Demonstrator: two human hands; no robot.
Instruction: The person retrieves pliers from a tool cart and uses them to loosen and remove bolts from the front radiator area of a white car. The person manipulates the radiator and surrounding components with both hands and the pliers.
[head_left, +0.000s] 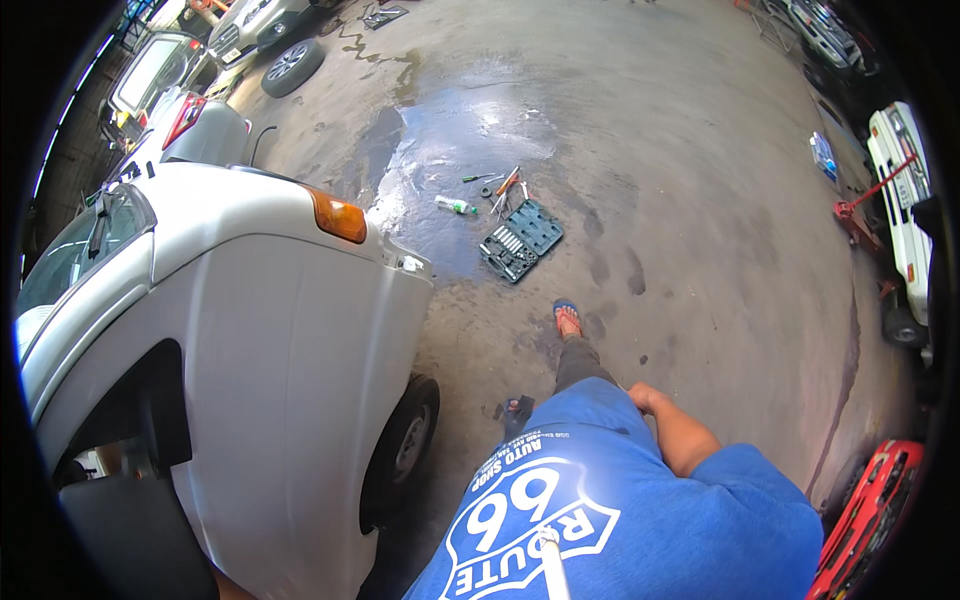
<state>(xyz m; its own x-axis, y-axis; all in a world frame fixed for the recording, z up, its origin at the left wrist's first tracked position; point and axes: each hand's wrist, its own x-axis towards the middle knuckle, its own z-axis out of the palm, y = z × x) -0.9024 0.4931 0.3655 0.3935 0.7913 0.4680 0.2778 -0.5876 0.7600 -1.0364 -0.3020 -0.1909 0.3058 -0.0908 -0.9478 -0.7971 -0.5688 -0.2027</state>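
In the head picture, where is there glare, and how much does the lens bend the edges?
Head view: daylight glares on the wet floor patch beyond the open socket set case; the white van bows strongly toward the black rim; the centre is sharp.

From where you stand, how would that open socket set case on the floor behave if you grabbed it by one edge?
The open socket set case lies flat with both halves spread, so lifting one edge would probably fold it at the hinge. It looks filled with metal pieces, so likely heavy for its size. Loose sockets might spill out. The wet concrete floor nearby could make it slippery.
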